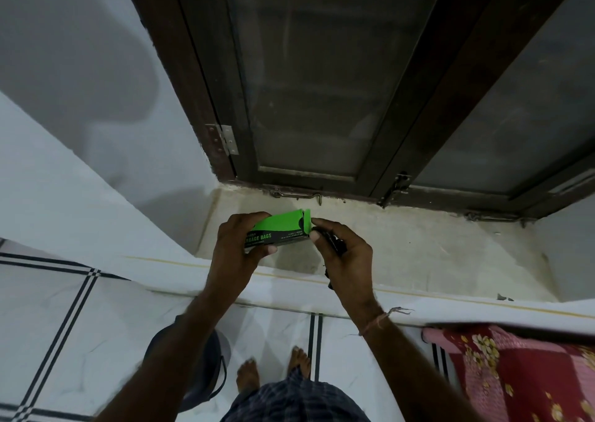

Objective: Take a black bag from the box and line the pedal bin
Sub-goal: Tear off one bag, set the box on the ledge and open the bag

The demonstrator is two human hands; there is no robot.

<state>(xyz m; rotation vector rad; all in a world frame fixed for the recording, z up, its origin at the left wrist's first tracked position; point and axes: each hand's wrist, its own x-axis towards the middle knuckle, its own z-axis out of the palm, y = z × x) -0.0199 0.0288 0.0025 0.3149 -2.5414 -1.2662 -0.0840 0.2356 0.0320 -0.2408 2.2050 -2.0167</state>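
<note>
Green box [283, 230] in left hand [236, 247]

The green box [277, 228] shows "…BAGE BAGS" along its black side; small print at 3 o'clock is unreadable

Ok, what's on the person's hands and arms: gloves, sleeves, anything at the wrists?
No gloves or sleeves: left hand and right hand are bare. A thin reddish thread is tied round the right wrist, one frayed end sticking out.
</note>
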